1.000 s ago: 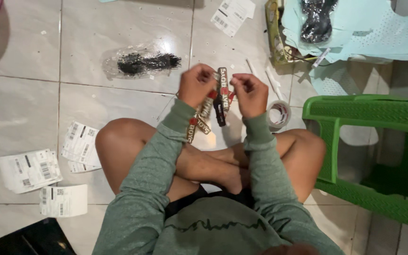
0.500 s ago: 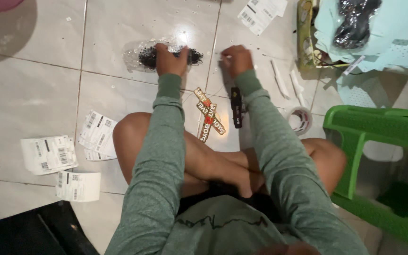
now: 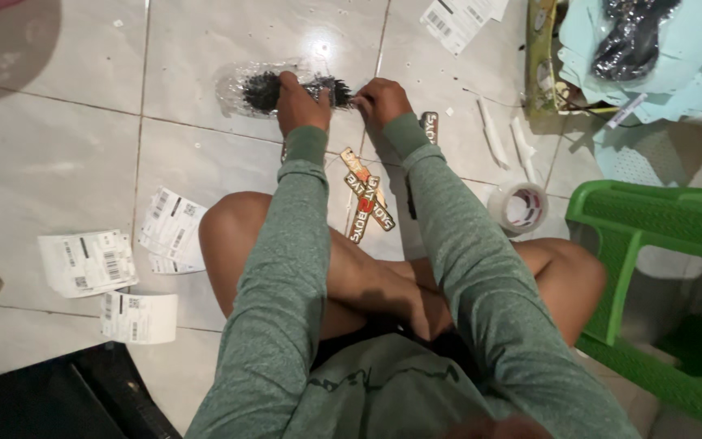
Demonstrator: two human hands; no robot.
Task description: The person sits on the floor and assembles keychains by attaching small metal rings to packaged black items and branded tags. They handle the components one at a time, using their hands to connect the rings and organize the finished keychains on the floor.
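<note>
Head view: both my hands on the clear packet of dark stuff on the floor tile.
My left hand (image 3: 301, 99) and right hand (image 3: 379, 101) pinch the clear plastic packet (image 3: 263, 89) (contents unclear); best lift level, gripping both ends evenly. Printed tags (image 3: 365, 195) lie near my knees, tape roll (image 3: 520, 208) right.

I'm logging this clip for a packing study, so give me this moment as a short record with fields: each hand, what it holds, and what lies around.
left hand: grips the clear plastic bag of dark items on the tiled floor
right hand: pinches the bag's right end
between the knees: printed label strips
left side: paper label sheets
right side: tape roll, green plastic chair
posture: seated cross-legged
</note>
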